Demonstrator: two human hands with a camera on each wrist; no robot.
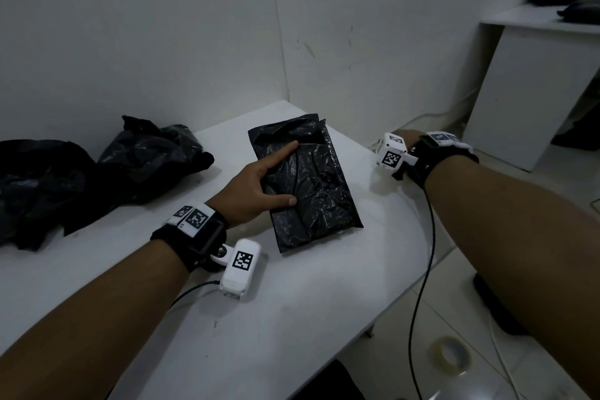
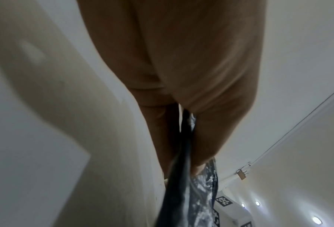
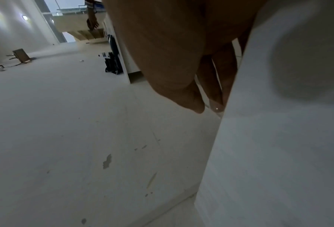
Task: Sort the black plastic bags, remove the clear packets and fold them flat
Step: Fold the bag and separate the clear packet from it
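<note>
Wearing a wide black strap band [image 1: 198, 239] around the left wrist, topped with white blocks printed with black-and-white square markers. Carrying a white rounded camera pod [image 1: 239, 269] on a small ball joint, bearing another marker, trailing a thin black cable [image 1: 191, 292]. Wearing a matching black band [image 1: 431, 156] with white marker cube [image 1: 392, 153] on the right wrist, trailing a long black cable [image 1: 422, 269]. Showing bare forearms, no sleeves.

You had a folded black bag [image 1: 308, 185] of crinkled, glossy plastic film on a smooth, matt white worktop [image 1: 292, 302]; the heaped bags [image 1: 152, 153] shone likewise.
</note>
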